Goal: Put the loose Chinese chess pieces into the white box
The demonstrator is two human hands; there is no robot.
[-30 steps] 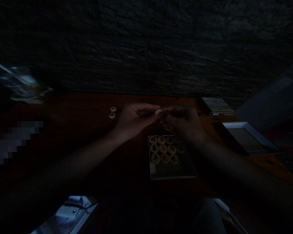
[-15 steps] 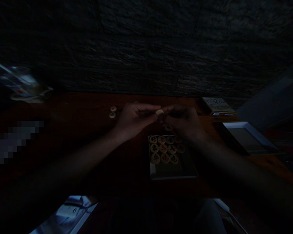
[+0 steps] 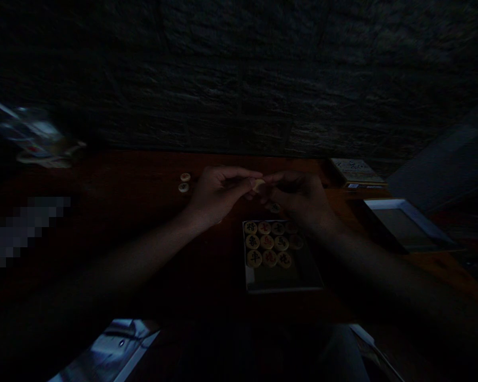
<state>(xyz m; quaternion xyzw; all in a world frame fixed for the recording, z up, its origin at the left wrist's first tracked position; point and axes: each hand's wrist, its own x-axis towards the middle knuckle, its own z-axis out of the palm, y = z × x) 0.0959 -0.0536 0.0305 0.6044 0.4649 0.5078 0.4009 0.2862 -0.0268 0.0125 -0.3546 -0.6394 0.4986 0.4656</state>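
A pale round Chinese chess piece [image 3: 258, 185] is held up between my two hands, above the table. My left hand [image 3: 217, 195] pinches it from the left with thumb and forefinger. The fingertips of my right hand [image 3: 300, 195] close on it from the right. Just under my right fingers lies another piece [image 3: 275, 208], partly covered. Nearer to me, a shallow box [image 3: 284, 291] holds rows of pieces with red and black characters; my right hand and wrist shade its far right corner. Two more pieces [image 3: 184, 182] lie left of my left hand.
A closed, flat printed box [image 3: 357, 172] stands at the back right. In front of it is an open box lid or tray [image 3: 406, 223]. A plastic cup with a straw [image 3: 40, 132] stands far left. The stone wall [image 3: 239, 79] rises behind the dark wooden table [image 3: 127, 180].
Between my fingertips the piece has tilted and shifted slightly left. Both hands stay almost in place, and the boxed pieces have not moved.
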